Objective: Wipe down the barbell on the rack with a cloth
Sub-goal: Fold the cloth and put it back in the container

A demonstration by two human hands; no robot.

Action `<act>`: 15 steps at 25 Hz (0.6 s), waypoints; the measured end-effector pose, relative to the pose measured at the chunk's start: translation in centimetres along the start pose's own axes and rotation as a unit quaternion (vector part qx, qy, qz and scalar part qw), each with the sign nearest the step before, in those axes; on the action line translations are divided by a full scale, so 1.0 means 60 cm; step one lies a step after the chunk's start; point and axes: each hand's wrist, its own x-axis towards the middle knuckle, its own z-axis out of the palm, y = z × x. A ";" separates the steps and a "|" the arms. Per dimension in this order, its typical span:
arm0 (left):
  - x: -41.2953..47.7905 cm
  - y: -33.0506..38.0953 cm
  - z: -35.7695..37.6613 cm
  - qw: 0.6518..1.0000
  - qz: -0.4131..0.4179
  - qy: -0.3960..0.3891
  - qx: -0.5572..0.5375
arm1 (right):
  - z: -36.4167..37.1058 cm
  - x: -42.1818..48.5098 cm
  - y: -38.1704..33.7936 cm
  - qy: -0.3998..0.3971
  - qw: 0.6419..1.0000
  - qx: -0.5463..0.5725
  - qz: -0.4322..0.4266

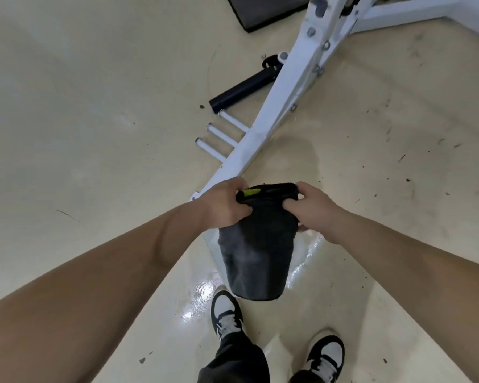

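A dark grey cloth [256, 255] with a small yellow-green tag hangs folded in front of me. My left hand [226, 203] grips its top left corner and my right hand [313, 210] grips its top right corner. Beyond the cloth stands the white rack frame [281, 106], slanting up to the right. The black sleeved end of the barbell [242, 91] sticks out to the left of the frame, well above my hands and apart from the cloth. The remainder of the bar is hidden behind the frame.
Three short white pegs [219, 135] jut left from the rack below the bar end. A dark mat [266, 11] lies at the top. The cream floor [94, 120] is scuffed, with a shiny patch near my black-and-white shoes [226, 310].
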 end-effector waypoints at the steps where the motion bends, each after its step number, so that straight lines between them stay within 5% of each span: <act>1: 0.021 -0.012 0.012 1.000 -0.006 0.010 0.018 | 0.008 0.024 0.008 0.025 0.999 -0.033 -0.021; 5: 0.059 -0.051 0.055 0.995 -0.031 0.053 0.074 | 0.032 0.082 0.054 0.062 0.977 -0.175 -0.107; 8: 0.047 -0.079 0.092 0.989 -0.016 0.071 0.132 | 0.044 0.077 0.097 0.074 0.928 -0.334 -0.145; 12: 0.015 -0.110 0.155 0.974 -0.039 -0.073 0.212 | 0.062 0.036 0.136 -0.080 0.857 -0.509 -0.004; 15: -0.010 -0.100 0.171 0.975 -0.035 -0.071 0.208 | 0.066 -0.001 0.132 -0.103 0.887 -0.448 0.032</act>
